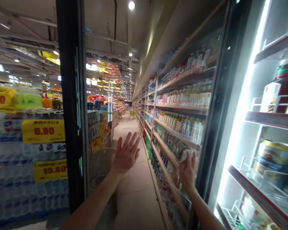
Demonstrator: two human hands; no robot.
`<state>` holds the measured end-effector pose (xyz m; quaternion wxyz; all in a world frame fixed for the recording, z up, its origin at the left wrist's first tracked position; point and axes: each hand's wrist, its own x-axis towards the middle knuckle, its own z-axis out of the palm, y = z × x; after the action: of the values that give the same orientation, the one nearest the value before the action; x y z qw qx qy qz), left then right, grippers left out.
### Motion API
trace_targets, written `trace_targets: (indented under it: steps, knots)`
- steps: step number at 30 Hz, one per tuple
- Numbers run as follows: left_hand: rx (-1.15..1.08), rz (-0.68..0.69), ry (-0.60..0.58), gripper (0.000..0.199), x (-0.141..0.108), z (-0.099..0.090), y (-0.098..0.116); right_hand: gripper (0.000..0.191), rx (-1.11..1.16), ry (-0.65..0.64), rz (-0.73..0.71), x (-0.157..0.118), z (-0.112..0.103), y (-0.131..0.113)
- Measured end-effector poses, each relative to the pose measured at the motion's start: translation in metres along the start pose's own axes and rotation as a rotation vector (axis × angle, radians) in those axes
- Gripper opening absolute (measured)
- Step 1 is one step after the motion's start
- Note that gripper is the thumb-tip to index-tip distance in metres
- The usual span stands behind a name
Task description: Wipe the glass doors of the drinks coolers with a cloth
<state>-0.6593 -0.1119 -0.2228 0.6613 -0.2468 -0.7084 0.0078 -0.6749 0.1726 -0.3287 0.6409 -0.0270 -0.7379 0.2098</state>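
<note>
A glass door with a dark frame (70, 95) stands in front of me. My left hand (126, 154) is raised at the middle of the pane, fingers spread and holding nothing; whether the palm touches the glass cannot be told. Lower right on the pane, my right hand (188, 169) presses a white cloth (185, 154) to the glass, its fingers over the cloth.
To the right, a lit cooler has wire shelves (271, 119) with cans and bottles. Through the glass run long drink shelves (182, 107) and a tiled aisle (136, 179). At left stand stacked bottle packs (28, 172) with yellow price signs (43, 131).
</note>
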Motion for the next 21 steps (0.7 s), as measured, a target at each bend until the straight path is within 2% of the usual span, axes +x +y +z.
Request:
trace_targets:
  steps: [2,3,5,9,11,12,14,16,18,20,21]
  knots:
    - [0.0,0.0,-0.003,0.055,0.0,0.0,0.001,0.057,-0.002,0.089,0.177,0.007,0.001,0.004]
    - [0.001,-0.001,-0.006,0.055,0.0,0.0,0.001,0.058,0.017,0.096,0.18,0.008,0.003,-0.003]
    - [0.001,0.0,-0.009,0.056,-0.001,0.001,0.001,0.058,0.076,0.05,0.04,0.004,0.007,-0.035]
    - [-0.004,-0.004,-0.018,0.057,-0.001,0.002,-0.001,0.059,0.148,-0.162,-0.402,-0.024,0.014,-0.109]
    - [-0.01,-0.004,-0.027,0.056,-0.001,0.001,-0.002,0.058,0.144,-0.248,-0.547,-0.036,0.013,-0.12]
    - [-0.01,-0.004,-0.027,0.055,-0.001,0.0,-0.002,0.058,0.136,-0.26,-0.582,-0.039,0.011,-0.115]
    - [-0.008,-0.005,-0.026,0.053,0.0,-0.001,-0.001,0.057,0.101,-0.242,-0.551,-0.039,0.006,-0.087]
    - [-0.001,-0.004,-0.02,0.053,0.0,-0.003,0.0,0.055,0.048,-0.169,-0.377,-0.03,0.001,-0.046]
    - [0.005,0.0,-0.017,0.053,0.0,-0.003,0.002,0.055,-0.005,-0.052,-0.088,-0.017,-0.002,-0.013]
    - [0.007,0.003,-0.019,0.053,0.0,-0.003,0.003,0.056,-0.016,0.035,0.109,-0.006,-0.003,-0.004]
    - [0.008,0.002,-0.017,0.053,0.0,-0.003,0.004,0.057,0.004,0.046,0.122,-0.004,-0.002,-0.01]
